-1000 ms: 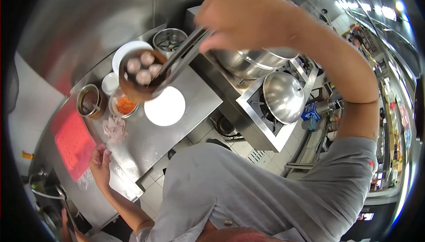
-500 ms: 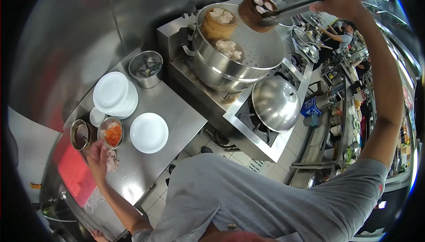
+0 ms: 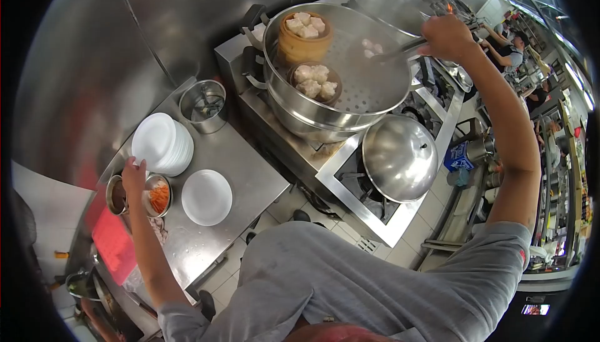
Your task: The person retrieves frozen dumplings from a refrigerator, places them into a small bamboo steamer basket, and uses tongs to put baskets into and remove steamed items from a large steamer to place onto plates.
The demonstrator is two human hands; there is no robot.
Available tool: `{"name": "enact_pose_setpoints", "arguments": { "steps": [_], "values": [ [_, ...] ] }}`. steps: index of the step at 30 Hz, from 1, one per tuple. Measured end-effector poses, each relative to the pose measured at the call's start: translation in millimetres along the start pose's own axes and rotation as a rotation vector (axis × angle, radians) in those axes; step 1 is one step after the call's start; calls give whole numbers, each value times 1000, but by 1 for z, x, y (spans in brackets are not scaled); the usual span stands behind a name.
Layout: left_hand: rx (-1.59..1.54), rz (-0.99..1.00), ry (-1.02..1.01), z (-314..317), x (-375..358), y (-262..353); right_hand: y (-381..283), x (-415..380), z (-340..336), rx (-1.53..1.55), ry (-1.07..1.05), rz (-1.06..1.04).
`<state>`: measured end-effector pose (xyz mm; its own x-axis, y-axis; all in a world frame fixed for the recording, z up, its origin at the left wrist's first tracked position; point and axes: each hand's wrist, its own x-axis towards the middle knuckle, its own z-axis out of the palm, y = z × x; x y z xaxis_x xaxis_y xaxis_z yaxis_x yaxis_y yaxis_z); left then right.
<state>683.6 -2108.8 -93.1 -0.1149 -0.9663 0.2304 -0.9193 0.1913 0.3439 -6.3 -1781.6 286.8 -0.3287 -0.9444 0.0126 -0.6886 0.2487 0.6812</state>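
Observation:
My right hand (image 3: 447, 37) grips the handle of metal tongs (image 3: 400, 50), held over the far side of a large perforated steamer pot (image 3: 337, 130). Small pale dumplings (image 3: 371, 47) show beside the tongs' tips; steam blurs the container around them. Two bamboo steamer baskets stand inside the pot: a taller basket (image 3: 305, 47) and a lower, darker basket (image 3: 335, 96), both with white dumplings. My left hand (image 3: 133, 179) has its fingers on a small white dish (image 3: 143, 165), beside a stack of white plates (image 3: 156, 137); the fingers partly cover it.
A single white plate (image 3: 207, 197) lies on the steel counter (image 3: 247, 167), near bowls of shredded carrot (image 3: 159, 198) and brown sauce (image 3: 115, 195). A steel pot of utensils (image 3: 204, 105) stands behind. A domed lid (image 3: 400, 157) covers the near burner. Co-workers (image 3: 509, 54) stand farther right.
My right hand has lowered the tongs and the dumpling basket into the steam over the pot. My left hand has moved up from beside the carrot bowl to the small white dish.

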Motion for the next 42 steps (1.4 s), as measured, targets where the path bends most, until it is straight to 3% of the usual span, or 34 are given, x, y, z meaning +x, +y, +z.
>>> {"name": "enact_pose_setpoints", "arguments": {
  "steps": [1, 4, 7, 10, 14, 24, 31, 34, 35, 37, 39, 41, 42],
  "values": [
    [40, 9, 34, 5, 5, -2, -2, 0, -3, 10, -28, 16],
    [126, 34, 99, 18, 24, -18, -2, -31, -30, -15, 156, 99],
    [107, -12, 19, 22, 43, -35, -7, -50, -56, 95, 94, -38],
    [5, -147, -126, 15, 54, -36, -27, -56, -55, 175, 226, -286],
    [-95, -237, -170, 11, 57, -33, -54, -49, -55, 149, 271, -307],
    [-619, -499, -292, 8, 49, -34, -82, -29, -80, 35, 110, -331],
    [-715, -402, -208, 16, 37, -44, -48, -64, -104, -24, 127, -182],
    [-407, -220, -183, 22, 43, -46, -22, -81, -116, -14, 313, -249],
    [-391, -259, -181, 12, 40, -33, -15, -86, -128, -14, 256, -192],
    [-305, -239, -243, 12, 42, -38, 7, -98, -128, 86, 344, -162],
    [-356, -262, -184, 5, 31, -36, 3, -103, -143, 78, 470, -240],
    [-423, -259, -151, -6, 19, -38, -35, -113, -205, -172, 456, -310],
    [-472, -231, -122, -13, 14, -39, -44, -109, -216, -20, 401, -378]
  ]
}}
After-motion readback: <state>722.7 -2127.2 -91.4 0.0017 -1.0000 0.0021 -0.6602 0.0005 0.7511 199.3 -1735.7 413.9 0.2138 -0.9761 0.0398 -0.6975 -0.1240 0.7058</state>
